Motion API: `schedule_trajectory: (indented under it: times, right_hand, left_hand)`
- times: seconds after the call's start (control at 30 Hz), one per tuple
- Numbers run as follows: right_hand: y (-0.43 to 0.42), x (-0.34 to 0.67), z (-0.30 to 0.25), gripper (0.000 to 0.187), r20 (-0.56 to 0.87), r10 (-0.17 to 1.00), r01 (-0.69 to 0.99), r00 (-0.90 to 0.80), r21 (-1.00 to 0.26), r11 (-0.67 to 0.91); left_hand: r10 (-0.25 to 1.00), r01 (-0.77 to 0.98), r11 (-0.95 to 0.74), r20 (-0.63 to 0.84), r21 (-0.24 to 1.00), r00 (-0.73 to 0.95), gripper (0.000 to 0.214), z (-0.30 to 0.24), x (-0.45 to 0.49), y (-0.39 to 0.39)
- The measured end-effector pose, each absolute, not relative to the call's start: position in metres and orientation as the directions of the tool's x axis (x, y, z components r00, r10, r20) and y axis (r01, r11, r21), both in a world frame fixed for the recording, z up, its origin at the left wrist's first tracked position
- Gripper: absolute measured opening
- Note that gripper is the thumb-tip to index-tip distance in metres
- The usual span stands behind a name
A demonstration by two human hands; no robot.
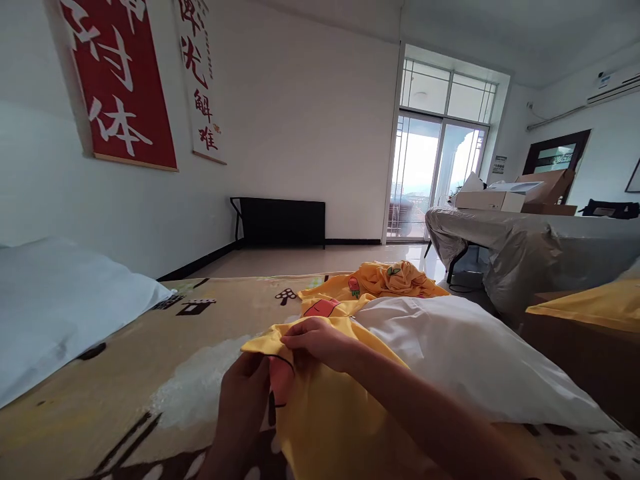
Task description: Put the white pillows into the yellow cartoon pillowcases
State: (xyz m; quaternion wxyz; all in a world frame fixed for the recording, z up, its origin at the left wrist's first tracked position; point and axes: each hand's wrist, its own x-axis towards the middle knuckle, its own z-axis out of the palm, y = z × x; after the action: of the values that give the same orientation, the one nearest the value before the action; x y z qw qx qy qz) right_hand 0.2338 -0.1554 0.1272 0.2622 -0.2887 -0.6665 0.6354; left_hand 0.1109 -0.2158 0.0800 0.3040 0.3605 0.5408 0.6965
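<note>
My right hand (320,347) pinches the corner of a yellow pillowcase (335,420) printed with carrots. My left hand (245,400) grips the same edge from below, fingers curled into the cloth. A white pillow (470,360) lies partly under the yellow pillowcase, sticking out to the right. More of the yellow fabric is bunched up (395,279) at the far end of the bed. All of it rests on a beige patterned bedsheet (150,360).
A second white pillow (55,307) lies at the left of the bed. A table under a grey cover (530,247) with cardboard boxes (500,197) stands at the right. A black low frame (280,221) is by the far wall, glass doors (435,173) beyond.
</note>
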Motion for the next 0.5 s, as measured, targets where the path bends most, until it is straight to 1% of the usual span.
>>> schedule_trajectory:
  times: [0.1,0.17,0.27,0.33,0.4,0.5]
  right_hand:
    - [-0.156,0.232,0.127,0.025,-0.009,0.735,0.027,-0.678,-1.0,0.012]
    - [-0.155,0.229,0.126,0.024,-0.019,0.774,0.001,-0.633,-1.0,-0.024]
    - [-0.151,0.224,0.125,0.024,-0.034,0.821,-0.064,-0.569,-0.994,-0.085]
    - [-0.148,0.223,0.123,0.024,-0.042,0.823,-0.085,-0.567,-0.99,-0.11]
    - [-0.148,0.224,0.123,0.024,-0.037,0.808,-0.085,-0.588,-0.991,-0.107]
    - [-0.153,0.228,0.127,0.023,-0.005,0.805,-0.042,-0.593,-0.998,-0.037]
  left_hand:
    - [0.823,-0.058,-0.228,0.161,0.972,-0.545,0.038,0.077,0.111,-0.213]
    - [0.841,-0.122,-0.254,0.157,0.959,-0.519,0.037,0.074,0.111,-0.21]
    - [0.888,-0.234,-0.276,0.154,0.932,-0.434,0.039,0.069,0.11,-0.206]
    - [0.916,-0.262,-0.235,0.123,0.936,-0.381,0.042,0.067,0.108,-0.204]
    - [0.919,-0.229,-0.213,0.115,0.95,-0.377,0.043,0.065,0.106,-0.202]
    - [0.871,-0.127,-0.245,0.161,0.961,-0.463,0.038,0.064,0.104,-0.201]
